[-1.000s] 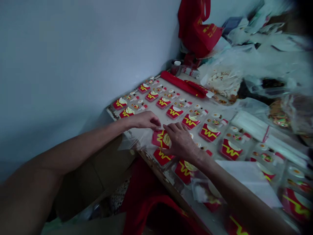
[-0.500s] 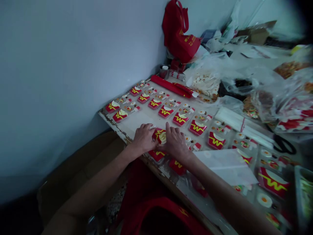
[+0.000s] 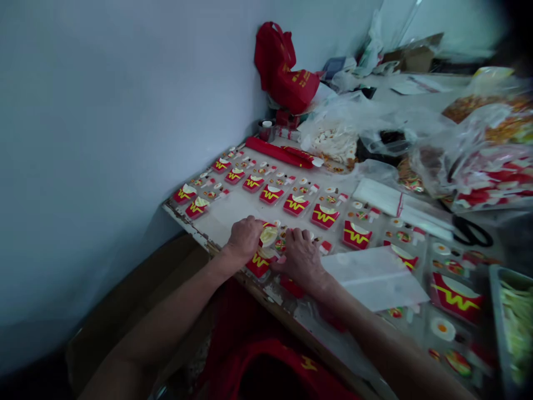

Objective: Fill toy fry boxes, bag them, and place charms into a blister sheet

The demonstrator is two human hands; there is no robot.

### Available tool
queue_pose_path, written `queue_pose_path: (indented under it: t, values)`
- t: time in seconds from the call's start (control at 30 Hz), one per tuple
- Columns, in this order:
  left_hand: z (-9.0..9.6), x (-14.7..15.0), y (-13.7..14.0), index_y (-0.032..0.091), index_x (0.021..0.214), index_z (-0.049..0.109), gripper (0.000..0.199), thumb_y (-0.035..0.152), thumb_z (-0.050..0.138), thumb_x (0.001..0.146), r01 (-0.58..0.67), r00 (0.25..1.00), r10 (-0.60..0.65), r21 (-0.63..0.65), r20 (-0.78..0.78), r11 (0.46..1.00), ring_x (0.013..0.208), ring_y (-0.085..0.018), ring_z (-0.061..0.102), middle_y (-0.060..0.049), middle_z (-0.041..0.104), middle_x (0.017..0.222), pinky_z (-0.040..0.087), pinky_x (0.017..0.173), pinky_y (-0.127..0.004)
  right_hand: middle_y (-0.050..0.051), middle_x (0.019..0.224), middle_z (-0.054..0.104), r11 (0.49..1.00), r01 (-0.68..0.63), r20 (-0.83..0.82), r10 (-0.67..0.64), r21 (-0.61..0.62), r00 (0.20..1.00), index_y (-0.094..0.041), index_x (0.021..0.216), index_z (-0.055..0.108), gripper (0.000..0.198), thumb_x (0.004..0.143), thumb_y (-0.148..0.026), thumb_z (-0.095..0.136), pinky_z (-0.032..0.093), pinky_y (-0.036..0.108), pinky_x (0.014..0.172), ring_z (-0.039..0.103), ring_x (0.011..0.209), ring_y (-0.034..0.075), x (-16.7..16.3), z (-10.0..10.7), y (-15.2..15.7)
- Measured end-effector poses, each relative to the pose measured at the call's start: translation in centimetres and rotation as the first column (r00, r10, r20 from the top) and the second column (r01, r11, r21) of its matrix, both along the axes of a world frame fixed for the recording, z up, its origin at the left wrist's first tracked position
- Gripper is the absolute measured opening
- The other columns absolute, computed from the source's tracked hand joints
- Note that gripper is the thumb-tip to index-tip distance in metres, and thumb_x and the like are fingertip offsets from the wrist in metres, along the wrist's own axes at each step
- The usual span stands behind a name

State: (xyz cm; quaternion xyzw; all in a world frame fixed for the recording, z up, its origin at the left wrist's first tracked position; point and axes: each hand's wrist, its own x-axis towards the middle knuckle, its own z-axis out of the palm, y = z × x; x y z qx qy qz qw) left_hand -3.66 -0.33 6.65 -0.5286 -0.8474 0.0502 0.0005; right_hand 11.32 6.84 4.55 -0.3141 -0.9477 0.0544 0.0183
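We see both hands low at the near edge of the table (image 3: 233, 211), close together over one small packet: the left hand (image 3: 245, 238) is curled, its fingers bent down onto the left side of the clear packet (image 3: 268, 236), which shows a pale round piece and a red corner, while the right hand (image 3: 300, 256) lies flat with fingers spread and pressed down just beside it, touching the packet's right side. Whether the left fingers truly pinch the packet or only press on it we cannot tell, as the knuckles hide the tips. Just below the left hand, at the table's edge, lies a red card with a yellow zigzag (image 3: 259, 261), partly under both wrists. Beyond the hands we find rows of red zigzag cards (image 3: 296, 204) laid out in lines with little round and red pieces between them, running back toward the wall. A white sheet (image 3: 370, 275) lies to the right of the right forearm, touching it. Farther back lie a long red roll (image 3: 278, 153), a red bag (image 3: 283, 69) against the wall, clear plastic bags (image 3: 345, 125) of small parts, and black scissors (image 3: 470, 233) at the right
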Motion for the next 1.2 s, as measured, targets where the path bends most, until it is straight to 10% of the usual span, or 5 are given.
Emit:
queue_pose_path:
  t: [0.33, 0.63, 0.7, 0.87, 1.2]
  values:
    - [0.3, 3.2, -1.9, 0.017, 0.081, 0.066, 0.013, 0.016, 0.057, 0.090, 0.091, 0.989, -0.128, 0.395, 0.068, 0.914, 0.079, -0.018, 0.066, -0.005, 0.069, 0.084, 0.045, 0.069, -0.027, 0.016, 0.113, 0.056, 0.996, -0.027, -0.130, 0.038, 0.087, 0.991, -0.010, 0.121, 0.057, 0.075, 0.064, -0.050, 0.082, 0.042, 0.046, 0.080, 0.047, 0.102, 0.034, 0.6, 1.9, -0.8]
    - [0.5, 1.8, -1.8, 0.020, 0.074, 0.069, 0.006, 0.018, 0.065, 0.078, -0.267, 0.920, 0.023, 0.583, 0.391, 0.767, 0.067, -0.013, 0.065, 0.000, 0.072, 0.074, 0.047, 0.068, -0.024, 0.020, 0.143, 0.047, 0.983, -0.048, -0.461, -0.039, -0.176, 0.886, -0.015, 0.145, 0.044, 0.091, 0.072, -0.055, 0.079, 0.041, 0.048, 0.096, 0.044, 0.124, 0.037, 2.3, 2.9, 2.6]
    - [0.1, 1.1, -1.7, 0.020, 0.073, 0.070, 0.006, 0.019, 0.065, 0.077, -0.316, 0.902, 0.048, 0.582, 0.428, 0.749, 0.065, -0.013, 0.065, 0.001, 0.072, 0.071, 0.047, 0.067, -0.023, 0.018, 0.130, 0.057, 0.831, -0.002, -0.490, -0.326, -0.556, 0.808, -0.016, 0.139, 0.051, 0.079, 0.077, -0.062, 0.072, 0.049, 0.040, 0.077, 0.058, 0.102, 0.030, 3.6, 2.0, 3.5]
    - [-1.0, 1.2, -1.0, 0.020, 0.073, 0.069, 0.008, 0.018, 0.062, 0.078, -0.298, 0.896, 0.017, 0.573, 0.443, 0.763, 0.066, -0.013, 0.064, 0.001, 0.072, 0.072, 0.046, 0.067, -0.023, 0.004, 0.077, 0.067, -0.031, -0.264, -0.186, -0.632, -0.964, 0.753, -0.015, 0.097, 0.069, 0.048, 0.072, -0.055, 0.078, 0.027, 0.020, 0.042, 0.045, 0.048, 0.008, 4.8, -0.5, 2.8]
    - [0.3, 6.4, -2.6, 0.021, 0.082, 0.069, 0.013, 0.015, 0.059, 0.086, -0.156, 0.823, -0.174, 0.510, 0.540, 0.846, 0.073, -0.015, 0.064, -0.001, 0.072, 0.081, 0.049, 0.073, -0.027, -0.002, 0.058, 0.061, -0.072, -0.349, -0.195, -0.717, -0.934, 0.669, -0.016, 0.068, 0.067, 0.029, 0.063, -0.037, 0.086, 0.037, 0.021, 0.047, 0.047, 0.047, 0.009, 1.2, -1.1, 0.0]
